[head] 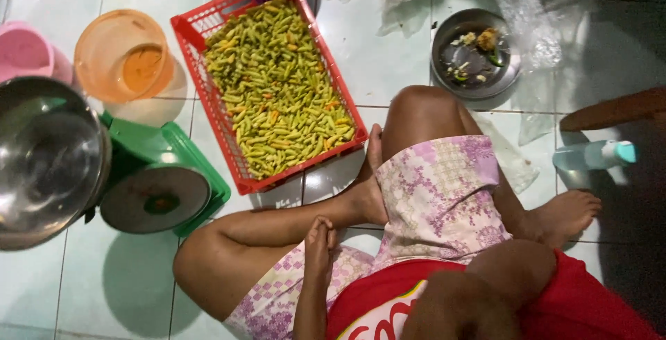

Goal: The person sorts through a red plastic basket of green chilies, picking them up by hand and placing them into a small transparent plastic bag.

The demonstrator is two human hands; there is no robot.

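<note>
I sit cross-legged on a tiled floor in patterned shorts and a red shirt. My left hand (320, 241) rests against my left shin with its fingers curled together, and nothing shows in it. My right arm is bent near my chest, and its hand is hidden. In front of my knees lies a red plastic crate (211, 111), tilted on the floor and filled with small green and yellow chilies (277, 83). My left foot touches the crate's near corner.
A green kitchen scale (163, 191) and a large steel bowl (48, 159) stand at the left. Behind them are an orange bowl (125, 55) and a pink container (24, 52). At the right are a metal dish (444, 38) holding scraps, clear plastic bags (531, 31) and a teal-capped bottle (596, 154).
</note>
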